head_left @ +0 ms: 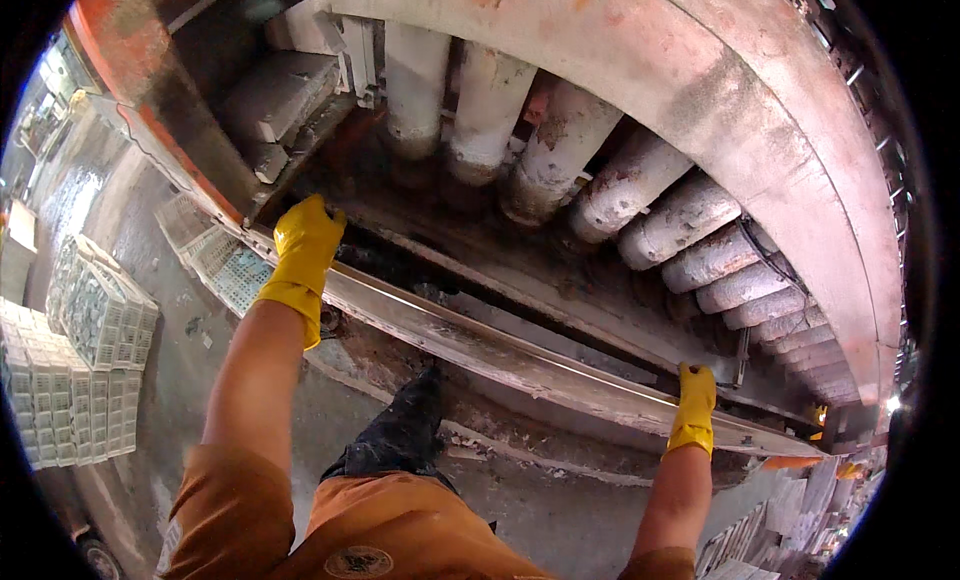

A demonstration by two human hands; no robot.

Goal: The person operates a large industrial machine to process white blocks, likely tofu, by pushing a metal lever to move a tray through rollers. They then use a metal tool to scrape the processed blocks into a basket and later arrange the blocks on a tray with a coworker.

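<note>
Both my hands wear yellow rubber gloves. My left hand (pixel 306 248) is curled over the far-left part of a long, dirty pale panel (pixel 480 352) that runs along the machine's front. Toward the panel's right end, my right hand (pixel 694 405) is closed on its upper edge, with the fingertips hidden behind it. Beyond the panel lies a dark trough (pixel 480 270). A row of thick, pale-crusted cylinders (pixel 561 150) stands over the trough, apart from my hands.
A wide curved metal cover (pixel 700 80) arches above the cylinders. An orange-edged frame post (pixel 160 90) rises at the left. Stacked white plastic crates (pixel 105 320) and another crate (pixel 225 265) stand on the wet concrete floor (pixel 185 380). Pale slabs (pixel 790 505) lie at the lower right.
</note>
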